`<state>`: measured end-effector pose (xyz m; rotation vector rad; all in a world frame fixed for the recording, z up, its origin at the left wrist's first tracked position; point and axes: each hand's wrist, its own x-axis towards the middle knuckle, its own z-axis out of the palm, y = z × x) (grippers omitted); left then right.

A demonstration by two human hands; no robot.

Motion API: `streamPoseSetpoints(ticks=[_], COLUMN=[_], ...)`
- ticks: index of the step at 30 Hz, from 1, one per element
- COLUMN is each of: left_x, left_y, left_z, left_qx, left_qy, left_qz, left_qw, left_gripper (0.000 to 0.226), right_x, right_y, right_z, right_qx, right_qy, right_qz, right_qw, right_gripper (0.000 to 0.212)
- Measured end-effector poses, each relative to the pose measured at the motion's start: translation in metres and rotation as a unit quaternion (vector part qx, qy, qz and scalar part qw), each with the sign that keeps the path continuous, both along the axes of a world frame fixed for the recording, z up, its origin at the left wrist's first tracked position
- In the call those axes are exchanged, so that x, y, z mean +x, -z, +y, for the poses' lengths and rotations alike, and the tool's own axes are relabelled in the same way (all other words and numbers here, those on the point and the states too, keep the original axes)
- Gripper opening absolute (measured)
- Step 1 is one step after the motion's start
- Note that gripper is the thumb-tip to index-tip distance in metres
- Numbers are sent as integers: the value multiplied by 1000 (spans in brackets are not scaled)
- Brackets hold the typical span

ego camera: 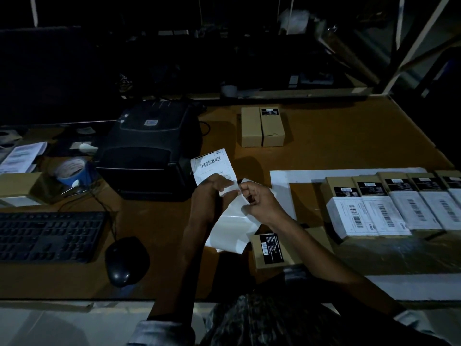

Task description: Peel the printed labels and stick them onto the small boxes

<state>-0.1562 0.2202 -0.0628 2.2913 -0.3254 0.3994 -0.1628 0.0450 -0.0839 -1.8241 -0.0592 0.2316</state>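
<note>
- Head view: printed label (212,166), white with barcode, held above the table (349,136) before the label printer (149,148); left hand (212,193) pinches label, right hand (259,198) pinches backing strip (229,231).
- Small box (272,250) partly hidden under right forearm; print unreadable.

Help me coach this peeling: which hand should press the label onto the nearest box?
Probably the left hand: it holds the printed label. The right hand pinches the backing paper, above the unlabelled box.

Dim, underexposed wide-angle view; background black, edges bowed.
</note>
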Motion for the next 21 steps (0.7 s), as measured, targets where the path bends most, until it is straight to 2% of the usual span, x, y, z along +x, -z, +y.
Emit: streamPoseSetpoints(ticks=[7, 11, 21], left_x=[-2, 1, 7], left_y=[-3, -6, -8], left_z=[-5, -4, 1], left_qx=[30, 35, 58], left_qy=[-3, 28, 119], left_qz=[-28, -33, -51], left_qw=[999, 998, 990], left_gripper=[18, 14, 12], right_x=[0, -2, -5], right_y=[3, -4, -8], right_z=[-3, -4, -8], right_qx=[-18, -29, -41], right_qy=[-22, -28, -23], right_qz=[-55, -80, -96], right_qw=[998, 996, 994], right_gripper=[59, 54, 72])
